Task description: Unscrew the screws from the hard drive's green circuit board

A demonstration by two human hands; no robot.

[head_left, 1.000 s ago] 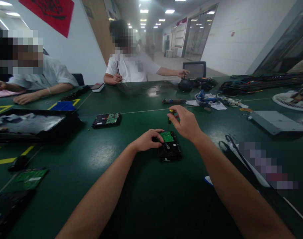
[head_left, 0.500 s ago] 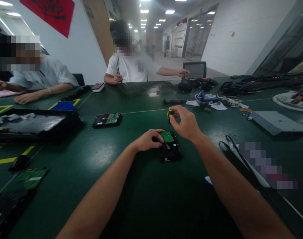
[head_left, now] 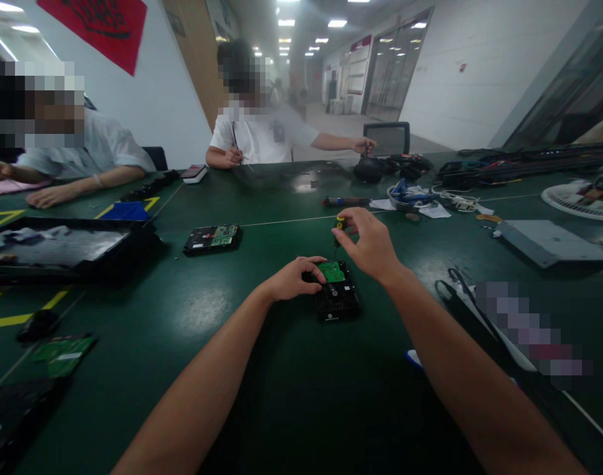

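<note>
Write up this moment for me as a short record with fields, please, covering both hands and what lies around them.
Left hand: grips the far left edge of the hard drive, beside its green circuit board.
Right hand: pinches the screwdriver upright, tip down at the board.
Surface: dark green table.
Nearby: second hard drive to the left; loose green board further left.
People: co-worker in white opposite; second co-worker at left.

On a dark green table [head_left: 262, 396], the left hand [head_left: 291, 280] presses on the near-left edge of a black hard drive [head_left: 337, 298] with a green circuit board [head_left: 331, 271], while the right hand [head_left: 368, 245] pinches a yellow-tipped screwdriver [head_left: 338, 231] standing upright over the board's far edge.
</note>
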